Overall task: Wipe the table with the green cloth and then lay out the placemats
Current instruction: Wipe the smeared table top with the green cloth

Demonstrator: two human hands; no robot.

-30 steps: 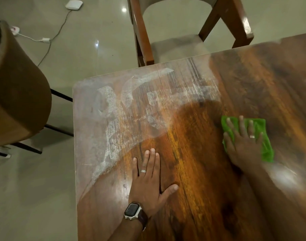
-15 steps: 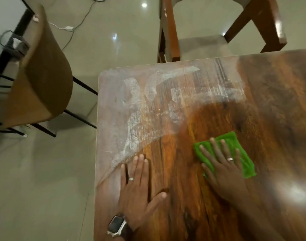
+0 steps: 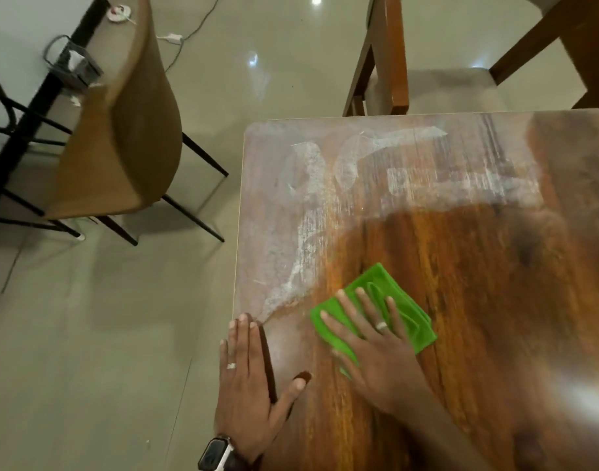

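Note:
The brown wooden table point(image 3: 478, 266) fills the right half of the head view; white dusty streaks cover its far left part. A folded green cloth point(image 3: 393, 300) lies flat near the table's left edge. My right hand point(image 3: 376, 345) presses down on the cloth with fingers spread. My left hand point(image 3: 250, 379) rests flat at the left edge of the table, fingers together, holding nothing, with a watch on the wrist. No placemats are in view.
A wooden chair with a grey seat point(image 3: 444, 86) stands at the table's far side. A tan shell chair on black legs point(image 3: 121, 130) stands on the floor to the left. Cables and a small wire holder point(image 3: 74, 62) lie beyond it.
My right hand has slid the green cloth leftward and nearer across the table. My left hand now sits at the table's left edge. The view has swung left.

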